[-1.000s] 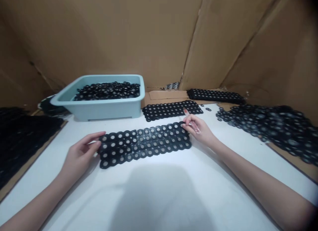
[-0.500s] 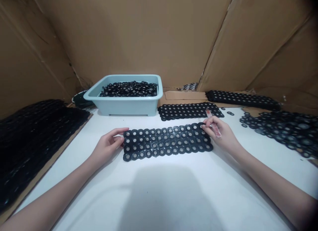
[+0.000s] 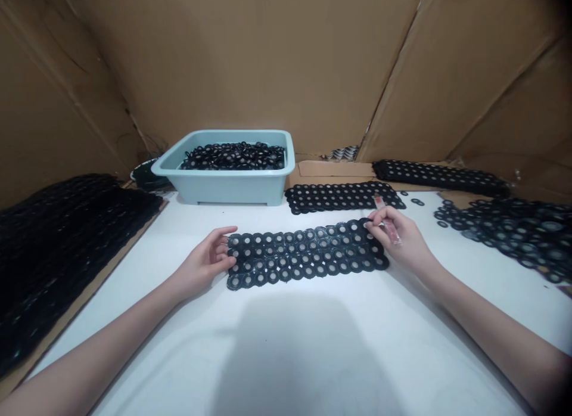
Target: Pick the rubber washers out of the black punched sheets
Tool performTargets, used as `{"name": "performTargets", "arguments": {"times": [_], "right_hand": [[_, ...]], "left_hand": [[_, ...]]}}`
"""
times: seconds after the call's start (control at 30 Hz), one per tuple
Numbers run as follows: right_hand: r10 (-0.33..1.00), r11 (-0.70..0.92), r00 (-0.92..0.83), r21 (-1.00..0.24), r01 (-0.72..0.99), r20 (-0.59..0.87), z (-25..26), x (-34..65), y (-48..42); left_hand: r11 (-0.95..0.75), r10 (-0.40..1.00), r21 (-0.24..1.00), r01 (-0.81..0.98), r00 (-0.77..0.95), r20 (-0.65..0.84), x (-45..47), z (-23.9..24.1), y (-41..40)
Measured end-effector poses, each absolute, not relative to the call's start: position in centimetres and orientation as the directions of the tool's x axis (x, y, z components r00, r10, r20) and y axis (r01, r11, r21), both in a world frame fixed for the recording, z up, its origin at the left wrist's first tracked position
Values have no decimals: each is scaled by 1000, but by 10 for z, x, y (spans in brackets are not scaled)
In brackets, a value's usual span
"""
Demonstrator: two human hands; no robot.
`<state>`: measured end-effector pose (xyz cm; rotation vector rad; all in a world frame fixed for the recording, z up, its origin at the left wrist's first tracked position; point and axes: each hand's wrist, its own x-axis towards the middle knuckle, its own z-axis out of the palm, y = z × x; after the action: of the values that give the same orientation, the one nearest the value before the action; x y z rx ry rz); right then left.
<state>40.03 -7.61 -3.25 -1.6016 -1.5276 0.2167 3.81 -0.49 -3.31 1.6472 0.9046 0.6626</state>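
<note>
A rectangular sheet of black rubber-like rings (image 3: pixel 304 255), joined in rows with pale round centres, lies in front of me on the white table. Its left end is between the thumb and fingers of my left hand (image 3: pixel 208 261), the thumb resting on top of the edge. My right hand (image 3: pixel 402 234) pinches the far right corner. A narrow clear strip with red on it (image 3: pixel 391 230) is also held among the right fingers, crossing them at a slant. What the strip is, I cannot make out.
A light-blue basin (image 3: pixel 232 189) of loose black rings stands at the back. Another ring sheet (image 3: pixel 339 196) lies behind mine, with a stack of sheets (image 3: pixel 438 176) farther right. Loose rings (image 3: pixel 513 234) spread at the right. Dark piled sheets (image 3: pixel 67 243) fill the left; cardboard walls (image 3: pixel 268 58) enclose the table.
The sheet and both hands have shifted slightly to the right. My left thumb has come onto the sheet's left edge. The view has tilted a little.
</note>
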Motion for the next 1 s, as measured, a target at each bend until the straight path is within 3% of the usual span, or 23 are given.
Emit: {"name": "performTargets", "arguments": {"times": [0.27, 0.4, 0.57, 0.7, 1.0], "right_hand": [[878, 55, 246, -596, 801, 412, -42, 403, -76], [870, 119, 160, -514, 849, 467, -29, 383, -82], [932, 349, -117, -758, 551, 343, 5, 319, -90], [906, 380, -331, -852, 361, 263, 3, 272, -80], [970, 145, -227, -952, 269, 84, -38, 255, -63]], "left_hand": [[-72, 766, 974, 215, 638, -84, 41, -29, -8], [-97, 784, 971, 219, 617, -61, 45, -27, -9], [-113, 841, 950, 290, 537, -63, 54, -28, -12], [-161, 889, 916, 367, 458, -28, 61, -30, -14], [-142, 934, 896, 420, 356, -19, 66, -34, -16]]}}
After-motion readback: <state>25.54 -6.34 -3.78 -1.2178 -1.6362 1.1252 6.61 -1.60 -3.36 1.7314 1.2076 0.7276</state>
